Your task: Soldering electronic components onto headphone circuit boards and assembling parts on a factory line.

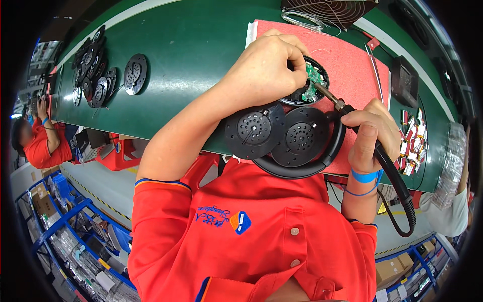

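A soldering iron [354, 111] is in my right hand [375, 136], its metal tip touching or very near a green circuit board [315, 78]. The board sits in a round black ear cup [326, 75] on the red mat. My left hand [274, 68] is closed in a pinch at the board's left edge; whatever it pinches is hidden by the fingers. Close below lie two black speaker discs with perforated centres, a left one [246, 142] and a right one [300, 143], beside a curved black headband [287, 170]. The discs overlap slightly.
Black speaker discs [90, 63] are heaped at the far left, with a single disc [134, 74] nearby. Small red-and-white parts [413, 143] lie right. A fan grille [332, 10], coiled wire [304, 20] and black box [405, 80] stand behind. Another person [45, 143] sits at left.
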`<action>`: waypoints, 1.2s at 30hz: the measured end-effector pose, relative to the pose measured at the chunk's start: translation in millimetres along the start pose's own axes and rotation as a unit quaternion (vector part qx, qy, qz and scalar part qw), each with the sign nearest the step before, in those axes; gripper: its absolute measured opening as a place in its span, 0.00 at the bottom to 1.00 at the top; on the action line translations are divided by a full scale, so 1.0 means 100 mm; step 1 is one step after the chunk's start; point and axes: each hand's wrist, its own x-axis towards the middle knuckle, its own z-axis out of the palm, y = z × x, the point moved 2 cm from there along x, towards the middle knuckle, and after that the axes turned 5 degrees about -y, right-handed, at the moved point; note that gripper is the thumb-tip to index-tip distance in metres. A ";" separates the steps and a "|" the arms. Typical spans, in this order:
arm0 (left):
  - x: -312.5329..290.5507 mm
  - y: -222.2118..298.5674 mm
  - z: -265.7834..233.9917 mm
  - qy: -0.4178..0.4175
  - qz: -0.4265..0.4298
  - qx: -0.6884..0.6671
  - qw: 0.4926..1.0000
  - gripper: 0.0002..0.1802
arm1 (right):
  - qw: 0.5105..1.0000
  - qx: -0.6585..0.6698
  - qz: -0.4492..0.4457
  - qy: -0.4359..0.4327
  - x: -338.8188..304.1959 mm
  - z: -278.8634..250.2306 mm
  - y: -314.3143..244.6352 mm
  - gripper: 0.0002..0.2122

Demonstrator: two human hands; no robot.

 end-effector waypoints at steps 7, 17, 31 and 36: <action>0.00 0.00 0.01 -0.006 -0.003 0.004 1.000 0.06 | 0.997 0.044 -0.046 0.041 -0.04 -0.05 0.10 0.14; 0.01 -0.02 -0.02 -0.031 -0.002 -0.020 0.999 0.06 | 0.999 0.033 -0.036 0.013 -0.02 -0.06 0.07 0.13; -0.01 -0.03 -0.02 -0.038 -0.007 -0.013 0.999 0.06 | 0.999 0.026 -0.034 0.009 0.00 -0.02 0.06 0.11; 0.01 -0.01 -0.01 -0.035 -0.005 -0.007 0.999 0.06 | 0.999 0.024 -0.035 0.002 0.01 -0.05 0.06 0.10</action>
